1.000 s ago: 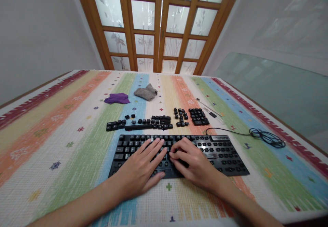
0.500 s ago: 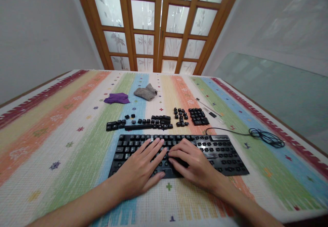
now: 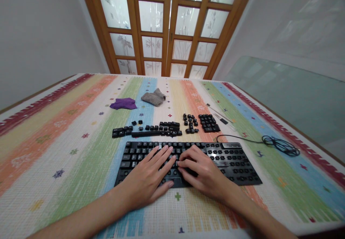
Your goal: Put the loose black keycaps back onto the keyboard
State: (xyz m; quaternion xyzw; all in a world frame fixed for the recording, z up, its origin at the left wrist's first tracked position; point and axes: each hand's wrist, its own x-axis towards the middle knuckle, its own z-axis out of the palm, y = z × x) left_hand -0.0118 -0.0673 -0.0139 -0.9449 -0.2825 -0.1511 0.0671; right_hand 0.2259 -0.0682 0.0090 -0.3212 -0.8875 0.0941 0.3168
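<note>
A black keyboard [image 3: 234,173] lies across the table in front of me, with keycaps on its left part and bare key seats on its right. My left hand [image 3: 149,176] rests flat over the left half, fingers stretched out and spread. Close beside it, my right hand [image 3: 201,167] is bent over the middle of the keyboard, thumb and fingertips brought together on a small black keycap at the key rows. That keycap is mostly hidden by the fingers. Both hands cover many keys beneath them.
Loose black keycaps [image 3: 169,124] and a long space bar [image 3: 145,134] lie behind the keyboard, with a number-pad group [image 3: 208,123] to the right. Farther back are a purple cloth [image 3: 123,103], a grey cloth [image 3: 153,98] and a thin brush [image 3: 219,112]. The coiled cable [image 3: 280,145] sits right.
My right hand's fingers have shifted and bent slightly at the same spot on the keyboard. My left hand stays in place, and the loose keycaps have not moved.
</note>
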